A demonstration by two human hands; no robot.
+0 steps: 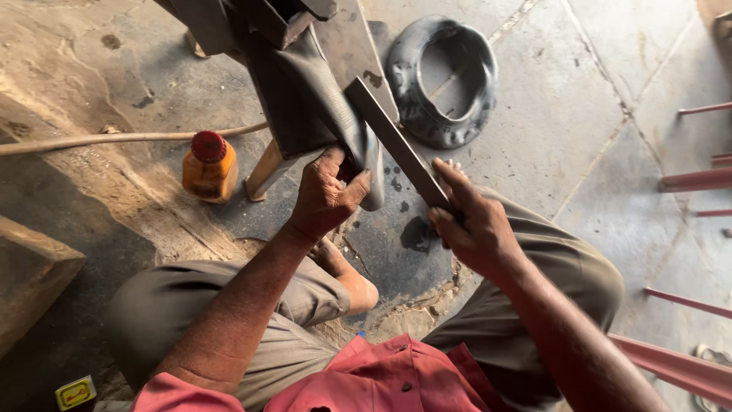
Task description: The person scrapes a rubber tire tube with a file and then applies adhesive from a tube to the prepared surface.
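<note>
Rubber tube (335, 114), top cut off, pinched by left hand (324, 194); right hand (473, 225) grips flat file (396, 143); orange bottle (210, 168) left of tube.

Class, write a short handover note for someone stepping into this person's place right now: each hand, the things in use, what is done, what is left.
Left hand: grip shut on the black rubber tube draped over the stand.
Right hand: grip shut on the flat metal file, its blade laid against the tube.
Nearby on the floor: orange bottle, second rubber tube.
Done: tube held in place. Left: cannot tell how far the filing has got.
</note>
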